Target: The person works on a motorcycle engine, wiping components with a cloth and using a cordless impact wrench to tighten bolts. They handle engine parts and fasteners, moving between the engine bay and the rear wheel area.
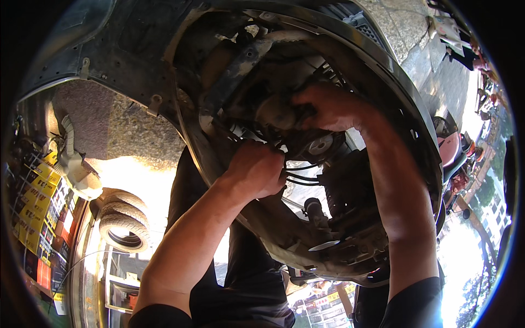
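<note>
My left hand (257, 167) is closed low in the middle of an opened vehicle body (415, 142), beside thin black hoses (301, 179); what its fingers hold is hidden. My right hand (325, 109) reaches in higher up, its fingers curved in shadow at a dark round part (276, 112); I cannot make out its grip. A scuffed metal bracket (240, 68) slants above both hands, and a small round metal pulley or cap (320, 145) sits just below my right hand.
A dark body panel (123, 54) spans the upper left. At the left stand stacked tyres (117, 224), a pale bundled object (79, 175) and yellow boxes (38, 197). Parked scooters (454, 142) line the right. My dark-trousered legs (249, 262) are below the body.
</note>
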The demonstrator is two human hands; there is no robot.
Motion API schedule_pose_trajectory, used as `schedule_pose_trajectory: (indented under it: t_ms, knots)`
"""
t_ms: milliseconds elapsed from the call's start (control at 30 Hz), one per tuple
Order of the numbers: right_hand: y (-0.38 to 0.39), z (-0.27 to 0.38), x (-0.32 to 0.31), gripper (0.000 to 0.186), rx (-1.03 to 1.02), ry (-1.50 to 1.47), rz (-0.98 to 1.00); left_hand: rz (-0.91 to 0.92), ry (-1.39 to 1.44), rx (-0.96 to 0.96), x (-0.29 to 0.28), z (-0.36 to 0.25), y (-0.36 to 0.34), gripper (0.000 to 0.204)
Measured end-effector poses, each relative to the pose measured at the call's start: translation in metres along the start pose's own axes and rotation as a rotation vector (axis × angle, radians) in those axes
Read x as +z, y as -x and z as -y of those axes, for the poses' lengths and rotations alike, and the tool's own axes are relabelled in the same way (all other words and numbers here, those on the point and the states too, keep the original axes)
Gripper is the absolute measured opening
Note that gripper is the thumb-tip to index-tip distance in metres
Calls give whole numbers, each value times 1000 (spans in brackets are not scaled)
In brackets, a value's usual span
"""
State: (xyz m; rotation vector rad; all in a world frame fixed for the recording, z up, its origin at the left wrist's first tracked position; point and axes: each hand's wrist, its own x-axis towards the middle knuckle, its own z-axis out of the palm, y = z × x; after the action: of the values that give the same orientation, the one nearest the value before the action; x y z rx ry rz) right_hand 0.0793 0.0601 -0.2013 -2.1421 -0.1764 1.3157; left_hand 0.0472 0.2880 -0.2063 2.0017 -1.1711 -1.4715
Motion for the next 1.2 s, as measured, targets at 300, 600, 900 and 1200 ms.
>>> schedule_pose_trajectory:
  t_ms: [300, 600, 900, 1200]
  knots:
    - [-14, 4, 19, 57, 13, -66, -222, -477, 264, -149, -9, 12, -5, 28]
    - [-9, 22, 38, 67, 224, 25, -506, -596, 679, -520, -6, 39, -37, 43]
    - [-17, 30, 31, 53, 410, 5, -335, -582, 813, -419, -6, 43, -39, 35]
    - [-23, 28, 24, 46, 325, 12, -231, -526, 714, -546, -24, 37, -38, 45]
